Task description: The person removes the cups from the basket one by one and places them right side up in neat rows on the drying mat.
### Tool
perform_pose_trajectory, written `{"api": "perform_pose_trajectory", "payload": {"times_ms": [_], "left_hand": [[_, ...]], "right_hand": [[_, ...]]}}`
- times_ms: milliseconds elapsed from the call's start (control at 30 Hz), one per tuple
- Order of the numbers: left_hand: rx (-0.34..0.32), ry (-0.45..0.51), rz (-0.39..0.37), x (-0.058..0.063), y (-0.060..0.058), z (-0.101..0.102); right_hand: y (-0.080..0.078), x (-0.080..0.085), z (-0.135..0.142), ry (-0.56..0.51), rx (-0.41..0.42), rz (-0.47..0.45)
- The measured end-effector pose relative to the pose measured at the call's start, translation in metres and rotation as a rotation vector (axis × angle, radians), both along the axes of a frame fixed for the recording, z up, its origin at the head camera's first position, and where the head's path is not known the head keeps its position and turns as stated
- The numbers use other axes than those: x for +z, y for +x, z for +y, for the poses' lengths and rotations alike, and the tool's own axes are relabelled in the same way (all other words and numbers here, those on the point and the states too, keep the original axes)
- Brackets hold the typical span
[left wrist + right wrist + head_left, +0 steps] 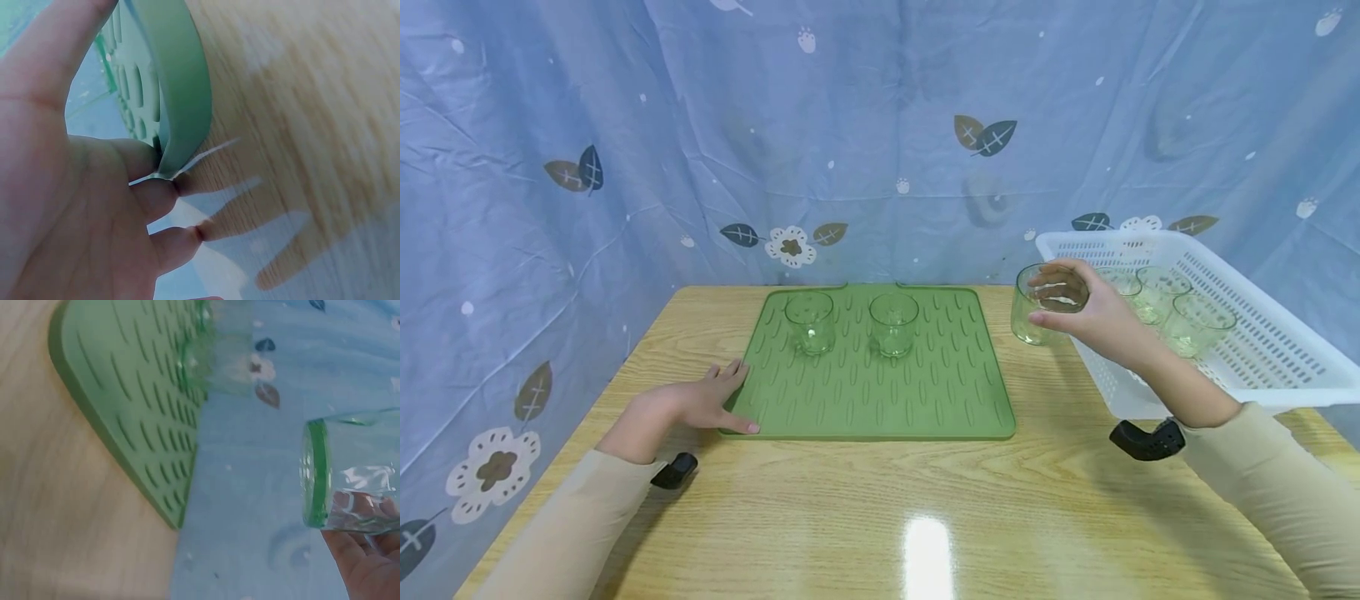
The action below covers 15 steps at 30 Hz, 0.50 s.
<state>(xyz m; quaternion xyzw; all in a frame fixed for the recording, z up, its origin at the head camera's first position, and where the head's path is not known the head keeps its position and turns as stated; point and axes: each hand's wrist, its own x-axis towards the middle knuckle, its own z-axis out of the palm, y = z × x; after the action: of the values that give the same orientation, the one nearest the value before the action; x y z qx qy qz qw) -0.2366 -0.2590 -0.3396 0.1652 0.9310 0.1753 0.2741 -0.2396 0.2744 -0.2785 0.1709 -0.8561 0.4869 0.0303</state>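
Observation:
My right hand (1093,312) grips a clear greenish drinking glass (1028,310) by its upper part, thumb on the near side, fingers over the far side. In the right wrist view the same glass (356,475) shows its thick green base, off the table beside the mat. My left hand (700,398) lies at the left edge of a green drying mat (880,417), fingers spread, thumb on its near left corner. The left wrist view shows its fingertips along the mat's edge (187,87). Two more glasses, one left (811,321) and one right (893,323), stand upright on the mat's back half.
A white perforated plastic basket (1285,333) stands on the right of the wooden table (820,500), with several glasses (1202,321) inside. Behind the table hangs a blue curtain (865,125) with leaf and flower prints. Both wrists carry a black camera mount.

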Motion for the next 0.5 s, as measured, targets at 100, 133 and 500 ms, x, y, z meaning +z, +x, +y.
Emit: {"api": "perform_pose_trajectory", "payload": {"times_ms": [100,133,500], "left_hand": [[0.0,-0.003,-0.002,0.0,0.001,0.0],[-0.001,-0.004,0.0,0.0,0.0,0.0],[-0.003,-0.012,0.003,0.0,-0.001,0.0]], "right_hand": [[0.0,-0.006,-0.011,-0.023,-0.003,-0.015],[0.0,-0.007,-0.014,-0.029,-0.004,-0.017],[-0.006,-0.023,-0.039,-0.087,-0.005,-0.028]]}}
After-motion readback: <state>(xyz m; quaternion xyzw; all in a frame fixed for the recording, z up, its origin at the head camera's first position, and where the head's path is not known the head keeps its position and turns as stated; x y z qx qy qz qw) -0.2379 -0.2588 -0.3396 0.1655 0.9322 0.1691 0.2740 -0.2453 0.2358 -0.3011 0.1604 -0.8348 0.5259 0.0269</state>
